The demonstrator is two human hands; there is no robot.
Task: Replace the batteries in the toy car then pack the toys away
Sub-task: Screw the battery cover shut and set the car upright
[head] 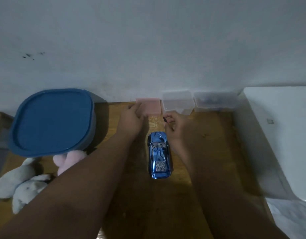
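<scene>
A shiny blue toy car (159, 155) stands on the wooden table (209, 152), nose pointing away from me. Beyond it, against the wall, lies a small pink box (149, 106). My left hand (131, 120) grips the pink box at its left and front edge. My right hand (174, 125) hovers just right of the car's nose and pinches a small dark object (165, 119) between its fingertips; what the object is cannot be told.
A blue lidded container (53, 120) stands at the left. White and pink plush toys (28, 183) lie in front of it. Two clear plastic boxes (178, 102) (216, 101) line the wall. A white appliance (283, 138) borders the table's right side.
</scene>
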